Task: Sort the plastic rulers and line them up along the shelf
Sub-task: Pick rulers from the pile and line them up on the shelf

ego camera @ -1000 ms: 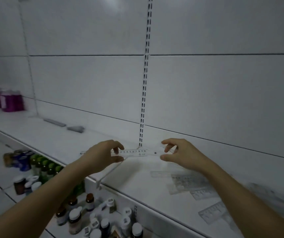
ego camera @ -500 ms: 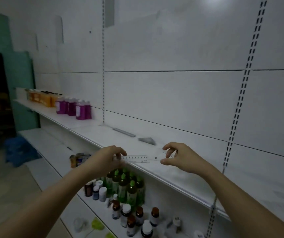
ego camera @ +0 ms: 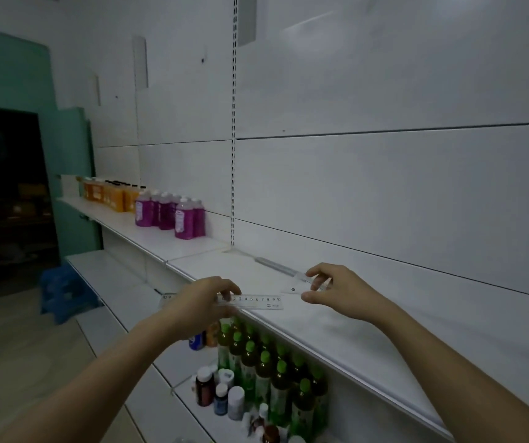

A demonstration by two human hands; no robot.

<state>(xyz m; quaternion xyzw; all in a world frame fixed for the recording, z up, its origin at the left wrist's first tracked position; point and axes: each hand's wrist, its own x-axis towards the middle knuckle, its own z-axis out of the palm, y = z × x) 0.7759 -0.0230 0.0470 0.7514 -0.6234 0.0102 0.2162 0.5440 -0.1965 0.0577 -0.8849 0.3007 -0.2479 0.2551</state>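
Observation:
My left hand point(ego camera: 204, 303) grips a clear plastic ruler point(ego camera: 256, 302) with printed numbers and holds it level over the front of the white shelf point(ego camera: 368, 340). The ruler's left end sticks out past my wrist. My right hand point(ego camera: 340, 290) is just off the ruler's right end, its fingertips pinching a small clear plastic piece point(ego camera: 292, 286) marked with a dark dot. I cannot tell whether that piece belongs to the same ruler. A long grey ruler point(ego camera: 272, 265) lies on the shelf against the back wall.
Purple bottles point(ego camera: 173, 215) and orange bottles point(ego camera: 109, 195) stand further left on the same shelf. Green-capped bottles point(ego camera: 266, 372) and small jars fill the shelf below. A blue stool point(ego camera: 65, 295) sits on the floor beside a dark doorway.
The view has swung left along the shelf, and the loose rulers at the right are out of sight. My hands carried the clear ruler leftward; my right fingers now sit past its right end.

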